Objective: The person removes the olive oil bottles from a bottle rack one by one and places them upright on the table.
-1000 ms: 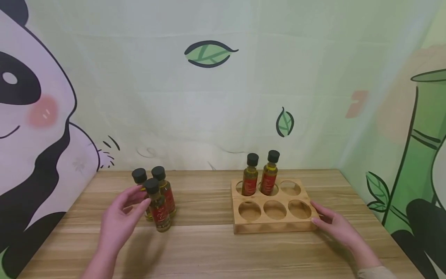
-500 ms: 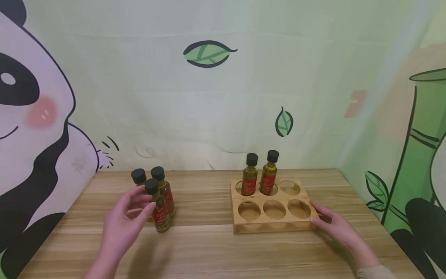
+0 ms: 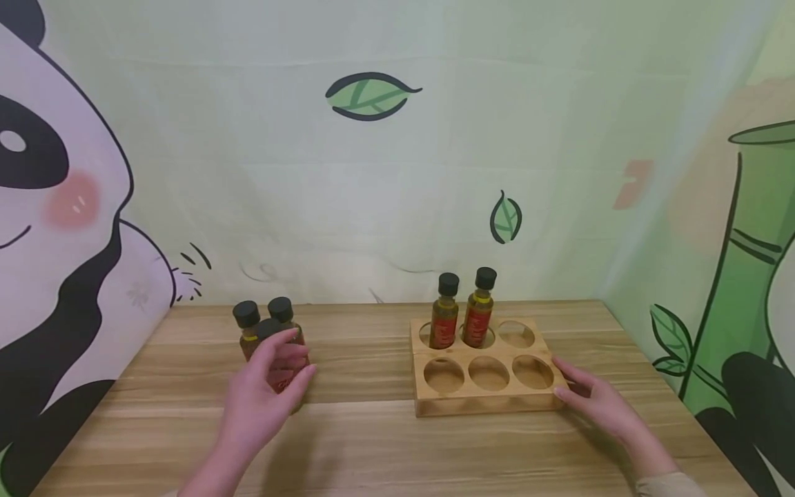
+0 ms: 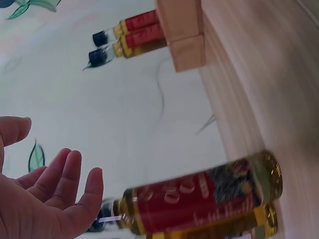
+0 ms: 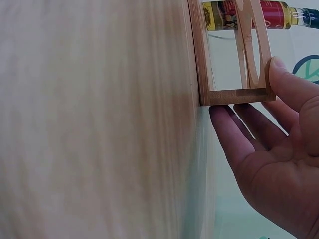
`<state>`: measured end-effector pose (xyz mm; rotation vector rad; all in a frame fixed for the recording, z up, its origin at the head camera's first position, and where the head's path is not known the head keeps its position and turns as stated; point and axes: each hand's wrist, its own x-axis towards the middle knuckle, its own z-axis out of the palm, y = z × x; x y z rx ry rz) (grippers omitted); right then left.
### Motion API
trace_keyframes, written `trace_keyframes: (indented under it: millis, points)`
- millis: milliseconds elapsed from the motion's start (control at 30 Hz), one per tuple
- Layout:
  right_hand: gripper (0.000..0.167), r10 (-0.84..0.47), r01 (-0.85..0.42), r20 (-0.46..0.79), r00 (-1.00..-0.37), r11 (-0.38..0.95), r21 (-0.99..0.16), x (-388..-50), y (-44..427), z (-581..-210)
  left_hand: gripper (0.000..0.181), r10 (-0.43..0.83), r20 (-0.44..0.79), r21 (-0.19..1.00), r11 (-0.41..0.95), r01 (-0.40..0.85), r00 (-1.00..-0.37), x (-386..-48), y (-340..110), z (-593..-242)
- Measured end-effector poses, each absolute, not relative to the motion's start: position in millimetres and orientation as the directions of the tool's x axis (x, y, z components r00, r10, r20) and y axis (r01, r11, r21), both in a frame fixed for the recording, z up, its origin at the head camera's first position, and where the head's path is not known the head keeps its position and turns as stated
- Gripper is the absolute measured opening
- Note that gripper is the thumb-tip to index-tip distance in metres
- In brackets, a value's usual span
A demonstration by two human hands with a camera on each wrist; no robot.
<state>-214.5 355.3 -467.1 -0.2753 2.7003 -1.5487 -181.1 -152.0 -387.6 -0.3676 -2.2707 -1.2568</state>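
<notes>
My left hand (image 3: pixel 263 393) is in front of three small black-capped oil bottles on the left, its fingers loosely bent and holding nothing. It partly covers the front bottle (image 3: pixel 268 327); the left bottle (image 3: pixel 246 315) and the rear bottle (image 3: pixel 281 309) stand behind. In the left wrist view the fingers are close to the neck of a red-labelled bottle (image 4: pixel 194 199). My right hand (image 3: pixel 599 408) holds the right end of a wooden bottle rack (image 3: pixel 491 405), thumb at its upper edge and fingertips against its side (image 5: pixel 239 95). Two bottles, one (image 3: pixel 444 324) beside another (image 3: pixel 478 321), stand in its back row.
The rack has two rows of round holes, with bare holes in the front row and at back right. A wood-grain table (image 3: pixel 360 442) lies beneath everything. Behind it hangs a pale cloth backdrop (image 3: pixel 373 193) printed with a panda, leaves and bamboo.
My left hand has moved rightwards across the front bottle, covering more of it. The bottles and rack stay put, and my right hand keeps its place on the rack.
</notes>
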Motion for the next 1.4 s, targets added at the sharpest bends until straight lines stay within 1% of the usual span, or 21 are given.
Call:
trace_keyframes:
  millis: [167, 267, 533, 633, 833, 1167, 1400]
  points:
    - [0.063, -0.168, -0.150, 0.076, -0.983, 0.488, -0.860, -214.6, 355.6, -467.0, 0.052, 0.039, 0.540, 0.691, 0.550, 0.469, -0.841, -188.8, -140.5, -397.6]
    - [0.063, -0.163, -0.147, 0.075, -0.984, 0.491, -0.859, -214.4, 355.6, -466.9, 0.051, 0.066, 0.531, 0.696, 0.536, 0.479, -0.845, -193.9, -134.7, -404.0]
    - [0.063, -0.161, -0.143, 0.071, -0.984, 0.493, -0.858, -214.2, 355.1, -466.4, 0.052, 0.091, 0.478, 0.712, 0.542, 0.446, -0.874, -206.2, -122.1, -414.8]
    - [0.063, -0.160, -0.146, 0.075, -0.984, 0.496, -0.856, -213.8, 354.8, -466.1, 0.053, 0.098, 0.449, 0.734, 0.527, 0.429, -0.888, -211.0, -116.6, -417.1]
    - [0.062, -0.161, -0.155, 0.084, -0.983, 0.500, -0.852, -214.0, 354.9, -466.1, 0.054, 0.139, 0.427, 0.752, 0.494, 0.436, -0.894, -222.5, -99.2, -422.5]
    - [0.063, -0.149, -0.142, 0.074, -0.986, 0.521, -0.842, -213.1, 354.7, -465.3, 0.054, 0.187, 0.360, 0.814, 0.416, 0.406, -0.914, -241.9, -63.2, -423.5]
    - [0.063, -0.147, -0.134, 0.067, -0.987, 0.517, -0.845, -214.0, 355.1, -465.7, 0.052, 0.207, 0.362, 0.816, 0.401, 0.417, -0.909, -254.1, -38.5, -425.2]
